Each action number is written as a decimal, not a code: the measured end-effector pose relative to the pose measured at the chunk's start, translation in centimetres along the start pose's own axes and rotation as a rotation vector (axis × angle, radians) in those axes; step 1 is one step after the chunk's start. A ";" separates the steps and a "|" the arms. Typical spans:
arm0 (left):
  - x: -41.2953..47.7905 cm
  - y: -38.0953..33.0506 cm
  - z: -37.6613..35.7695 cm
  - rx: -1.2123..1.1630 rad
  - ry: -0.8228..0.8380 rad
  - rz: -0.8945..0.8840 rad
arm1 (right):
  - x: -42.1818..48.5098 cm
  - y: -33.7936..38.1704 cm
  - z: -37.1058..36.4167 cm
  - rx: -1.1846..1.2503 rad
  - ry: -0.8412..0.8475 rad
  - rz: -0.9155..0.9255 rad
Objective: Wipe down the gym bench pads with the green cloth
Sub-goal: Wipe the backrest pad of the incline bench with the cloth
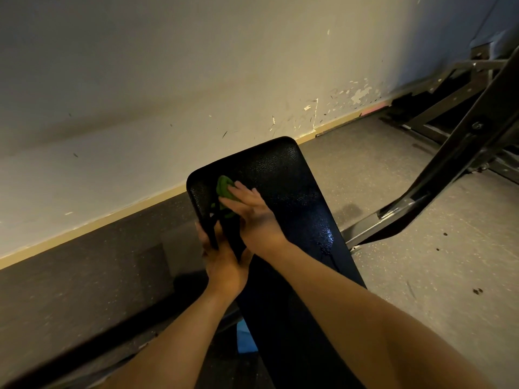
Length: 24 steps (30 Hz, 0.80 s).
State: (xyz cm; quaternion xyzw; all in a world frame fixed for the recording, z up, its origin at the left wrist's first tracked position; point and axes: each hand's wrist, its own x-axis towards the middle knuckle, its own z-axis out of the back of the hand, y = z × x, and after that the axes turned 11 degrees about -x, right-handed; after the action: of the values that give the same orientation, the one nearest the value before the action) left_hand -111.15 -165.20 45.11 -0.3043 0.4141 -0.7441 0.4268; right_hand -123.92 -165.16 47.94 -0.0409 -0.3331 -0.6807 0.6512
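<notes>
Cloth (pixel 224 189) lies bunched at frame centre, near the far end of the bench (pixel 280 169), under the flat-fingered right hand (pixel 254 217). The left hand (pixel 222 262) grips the bench's left edge. Better to spread it and sweep overlapping strokes toward the wet patch (pixel 323 234).

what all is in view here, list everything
bench pad: one, black, centre, reaching toward the wall
green cloth: one, green, on the pad's far left part
wet patch: one, glossy, pad's right edge
metal frame: one, dark grey, right
blue item: one, blue, below the pad, unclear what
wall: one, cream, scuffed, behind
floor: one, speckled grey
dark object: one, black, unclear what
left hand: one, grips the dark object
right hand: one, flat on the cloth
</notes>
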 end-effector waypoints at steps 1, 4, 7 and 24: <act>-0.3 -0.5 0.2 0.004 0.036 -0.022 | -0.1 -0.7 0.3 -0.032 0.019 0.047; -0.4 -0.1 -0.2 0.005 -0.038 0.061 | -1.0 -4.1 1.7 -0.164 0.057 0.117; -0.7 -0.3 0.0 0.045 -0.006 0.089 | -3.4 -7.6 3.4 -0.140 -0.054 -0.166; -1.5 -0.9 -0.9 0.156 -0.042 0.105 | -7.9 -4.2 2.2 -0.076 -0.020 -0.292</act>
State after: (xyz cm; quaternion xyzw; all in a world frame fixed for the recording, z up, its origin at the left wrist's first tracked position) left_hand -111.56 -163.23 45.34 -0.2635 0.3614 -0.7442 0.4962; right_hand -127.39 -157.55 44.08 -0.0234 -0.3159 -0.7797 0.5401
